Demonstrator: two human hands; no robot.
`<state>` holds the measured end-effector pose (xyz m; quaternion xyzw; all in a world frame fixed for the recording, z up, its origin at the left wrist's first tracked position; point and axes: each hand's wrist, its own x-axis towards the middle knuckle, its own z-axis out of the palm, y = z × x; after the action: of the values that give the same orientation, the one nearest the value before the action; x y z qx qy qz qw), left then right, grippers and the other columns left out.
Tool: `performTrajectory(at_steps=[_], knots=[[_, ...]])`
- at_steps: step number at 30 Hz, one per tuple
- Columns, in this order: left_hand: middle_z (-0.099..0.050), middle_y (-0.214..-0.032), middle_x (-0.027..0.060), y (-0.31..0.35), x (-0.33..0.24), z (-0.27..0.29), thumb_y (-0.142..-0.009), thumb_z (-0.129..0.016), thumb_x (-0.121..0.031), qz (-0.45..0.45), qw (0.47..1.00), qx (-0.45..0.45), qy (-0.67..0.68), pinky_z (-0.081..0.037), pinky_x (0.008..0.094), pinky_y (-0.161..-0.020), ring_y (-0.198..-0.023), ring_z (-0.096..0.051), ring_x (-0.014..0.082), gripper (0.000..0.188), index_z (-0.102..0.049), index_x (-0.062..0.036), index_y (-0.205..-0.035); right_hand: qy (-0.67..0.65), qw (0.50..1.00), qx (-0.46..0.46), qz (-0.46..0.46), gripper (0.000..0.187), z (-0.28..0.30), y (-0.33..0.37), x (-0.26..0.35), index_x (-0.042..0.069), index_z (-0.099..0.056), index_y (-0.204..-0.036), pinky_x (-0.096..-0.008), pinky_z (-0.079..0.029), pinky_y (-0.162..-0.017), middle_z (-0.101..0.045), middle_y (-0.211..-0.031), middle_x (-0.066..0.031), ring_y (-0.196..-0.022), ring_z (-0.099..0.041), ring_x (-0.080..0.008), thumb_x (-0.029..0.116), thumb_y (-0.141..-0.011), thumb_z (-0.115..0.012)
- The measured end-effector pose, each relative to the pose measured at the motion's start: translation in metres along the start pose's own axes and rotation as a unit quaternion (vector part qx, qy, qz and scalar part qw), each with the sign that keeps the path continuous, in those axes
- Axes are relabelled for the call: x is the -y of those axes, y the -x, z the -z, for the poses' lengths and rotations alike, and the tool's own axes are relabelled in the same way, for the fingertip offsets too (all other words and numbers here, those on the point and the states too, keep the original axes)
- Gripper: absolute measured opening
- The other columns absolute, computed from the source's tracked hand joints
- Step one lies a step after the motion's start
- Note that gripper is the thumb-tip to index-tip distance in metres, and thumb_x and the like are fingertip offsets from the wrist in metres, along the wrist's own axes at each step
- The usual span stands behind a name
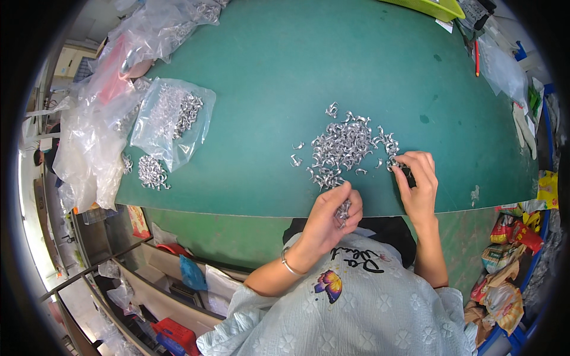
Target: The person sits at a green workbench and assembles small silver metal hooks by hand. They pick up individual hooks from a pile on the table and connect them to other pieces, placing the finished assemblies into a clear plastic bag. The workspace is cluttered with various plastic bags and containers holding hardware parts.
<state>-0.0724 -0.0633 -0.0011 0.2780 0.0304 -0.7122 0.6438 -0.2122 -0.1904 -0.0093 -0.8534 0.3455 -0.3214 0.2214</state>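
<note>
A loose heap of small shiny metal clips lies on the green table, near its front edge. My left hand is at that edge, just below the heap, with its fingers curled around a bunch of the same clips. A thin bracelet is on that wrist. My right hand rests at the heap's right side and pinches a small dark part together with a clip.
A clear plastic bag with more metal clips lies at the table's left, a small loose pile in front of it, crumpled bags beyond. A yellow-green tray is at the far edge. Snack packets sit at lower right.
</note>
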Motion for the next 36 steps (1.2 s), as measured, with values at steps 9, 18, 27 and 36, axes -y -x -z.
performTrajectory(at_steps=[9, 18, 27, 36], knots=[[-0.043, -0.064, 0.0008, 0.001, -0.001, -0.008, -0.092, -0.043, -0.027, 0.032, 0.998, -0.054, -0.030, -0.024, 0.0165, -0.036, -0.051, -0.038, 0.0062, 0.029, -0.057, -0.0014, -0.086, 0.069, 0.995, 0.046, 0.051, 0.020, -0.015, -0.003, 0.008, 0.005, -0.060, -0.083, -0.0359, -0.034, -0.077, -0.055, -0.095, -0.0035, -0.091, -0.049, -0.0255, 0.007, -0.065, -0.068], [-0.046, -0.064, -0.0030, -0.001, 0.009, -0.003, -0.085, -0.057, -0.013, -0.064, 0.983, -0.073, -0.157, -0.024, 0.0165, -0.041, -0.050, -0.036, 0.0030, 0.018, -0.059, -0.0007, -0.097, -0.382, 0.908, 0.046, -0.168, 0.012, -0.003, 0.012, 0.033, -0.002, -0.058, -0.081, -0.0238, -0.043, -0.064, -0.059, -0.081, -0.0078, -0.073, -0.056, -0.0148, -0.009, -0.072, -0.061], [-0.053, -0.069, -0.0029, 0.001, 0.001, -0.029, -0.077, -0.062, -0.001, -0.157, 0.938, -0.085, -0.296, -0.038, 0.0172, -0.058, -0.064, -0.045, 0.0033, 0.011, -0.065, 0.0001, -0.088, -0.582, 0.767, 0.066, -0.262, 0.017, 0.004, 0.017, 0.042, -0.004, -0.053, -0.086, -0.0231, -0.048, -0.066, -0.059, -0.082, -0.0108, -0.075, -0.058, -0.0132, -0.012, -0.073, -0.060], [-0.055, -0.070, 0.0032, 0.008, -0.006, -0.035, -0.075, -0.061, 0.003, -0.191, 0.915, -0.013, -0.355, -0.041, 0.0201, -0.058, -0.066, -0.051, 0.0078, 0.012, -0.064, 0.0029, -0.086, -0.677, 0.690, 0.042, -0.251, 0.014, 0.001, 0.022, 0.050, -0.002, -0.050, -0.084, -0.0242, -0.046, -0.056, -0.058, -0.077, -0.0119, -0.066, -0.056, -0.0154, 0.000, -0.077, -0.063]])
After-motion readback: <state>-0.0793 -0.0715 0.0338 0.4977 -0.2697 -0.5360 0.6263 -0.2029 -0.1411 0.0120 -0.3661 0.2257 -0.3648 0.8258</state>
